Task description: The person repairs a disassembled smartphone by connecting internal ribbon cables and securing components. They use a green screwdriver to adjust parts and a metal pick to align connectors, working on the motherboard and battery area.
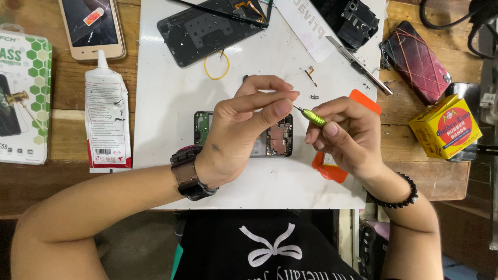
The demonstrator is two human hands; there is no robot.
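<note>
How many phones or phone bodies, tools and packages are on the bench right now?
Phones or phone bodies: 4, opened phone, gold phone, black back shell, strapped red phone
Tools: 2, green screwdriver in right hand, tweezers
Packages: 3, white pouch, yellow box, green-and-white box
Total: 9

A worn wooden workbench [67, 129] bears a white mat [171, 78] under even light.

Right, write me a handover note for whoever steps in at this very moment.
Right hand: holds the green screwdriver, tip pointing toward the left fingers.
Left hand: raised over the opened phone, fingertips pinched at the screwdriver tip; whether they hold a screw is too small to tell.
Phone lies on the white mat, circuit board exposed. Its back cover sits at the mat's far edge; small loose parts lie nearby.
Done: phone opened. Left: cannot tell from here.
</note>
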